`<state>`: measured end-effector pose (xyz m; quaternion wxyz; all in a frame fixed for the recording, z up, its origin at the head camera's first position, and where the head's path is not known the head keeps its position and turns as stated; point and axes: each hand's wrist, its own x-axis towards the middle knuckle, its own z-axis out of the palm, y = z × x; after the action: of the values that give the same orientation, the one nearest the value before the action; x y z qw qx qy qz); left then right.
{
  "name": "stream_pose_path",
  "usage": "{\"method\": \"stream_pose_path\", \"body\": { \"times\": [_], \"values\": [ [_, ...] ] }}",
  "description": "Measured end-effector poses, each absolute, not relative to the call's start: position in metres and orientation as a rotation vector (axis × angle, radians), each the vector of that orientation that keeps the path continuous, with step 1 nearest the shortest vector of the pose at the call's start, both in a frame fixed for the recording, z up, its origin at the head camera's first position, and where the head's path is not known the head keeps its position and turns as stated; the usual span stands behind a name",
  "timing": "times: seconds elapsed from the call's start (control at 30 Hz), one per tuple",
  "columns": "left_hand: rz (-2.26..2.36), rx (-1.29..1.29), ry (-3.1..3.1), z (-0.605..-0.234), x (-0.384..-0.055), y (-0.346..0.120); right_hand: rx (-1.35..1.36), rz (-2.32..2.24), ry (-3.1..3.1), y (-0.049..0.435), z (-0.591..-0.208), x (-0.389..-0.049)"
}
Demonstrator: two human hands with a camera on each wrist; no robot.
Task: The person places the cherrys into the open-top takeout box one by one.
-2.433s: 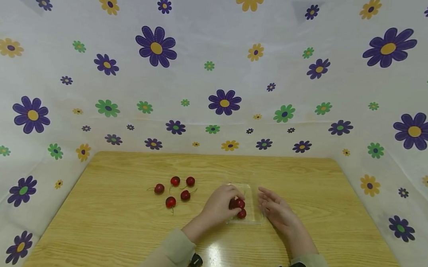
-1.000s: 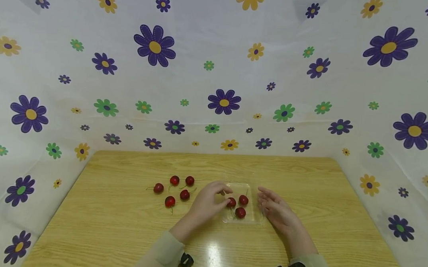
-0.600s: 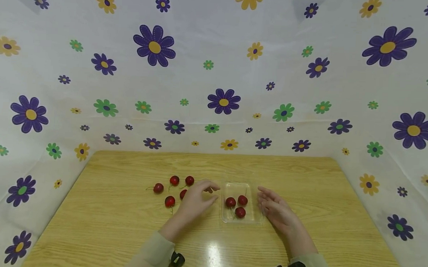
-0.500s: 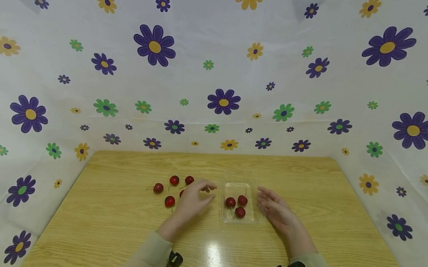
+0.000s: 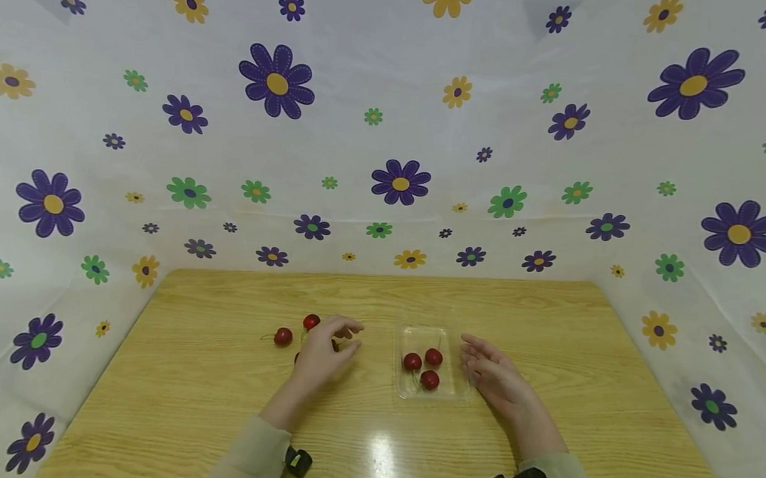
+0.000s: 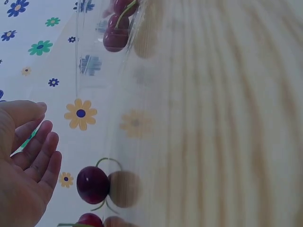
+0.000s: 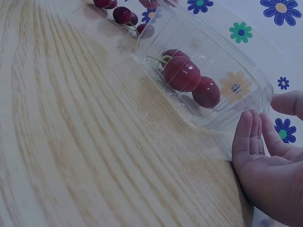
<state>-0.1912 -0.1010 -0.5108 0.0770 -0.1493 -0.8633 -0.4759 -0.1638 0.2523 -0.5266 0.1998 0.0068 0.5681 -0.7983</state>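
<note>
My left hand (image 5: 322, 354) hangs over the loose cherries left of the box, its fingers loosely bent with nothing between them. A dark cherry (image 6: 93, 185) lies close to its fingers in the left wrist view. Other loose cherries (image 5: 283, 336) show beside the hand, which hides some of the group. A clear plastic box (image 5: 422, 395) holds three red cherries (image 5: 429, 380) with stems. Against the box's right side rests my right hand (image 5: 502, 380), fingers extended; in the right wrist view its fingertips (image 7: 245, 118) are right at the box wall.
The wooden table (image 5: 220, 431) stands before a white cloth (image 5: 340, 37) printed with purple, yellow and green flowers. Black camera mounts (image 5: 298, 463) sit on both wrists. Bare wood lies between the loose cherries and the box.
My left hand put a cherry in the box, let go, then moved left over the loose cherries, covering some. My right hand has stayed beside the box.
</note>
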Motion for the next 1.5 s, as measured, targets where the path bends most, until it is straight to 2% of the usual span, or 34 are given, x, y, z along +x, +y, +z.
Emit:
{"method": "stream_pose_path", "body": {
  "times": [0.73,1.1,1.5],
  "values": [
    [-1.448,-0.280,-2.495,-0.513,-0.198,-0.154,-0.018,-2.250,1.567,0.253,-0.529,-0.165],
    [-1.498,-0.070,-2.546,-0.512,-0.196,-0.177,-0.016,-2.251,1.572,0.253,-0.530,-0.165],
    [-1.428,-0.027,-2.545,-0.518,-0.201,-0.199,-0.047,-2.258,1.557,0.254,-0.531,-0.165]
  ]
}}
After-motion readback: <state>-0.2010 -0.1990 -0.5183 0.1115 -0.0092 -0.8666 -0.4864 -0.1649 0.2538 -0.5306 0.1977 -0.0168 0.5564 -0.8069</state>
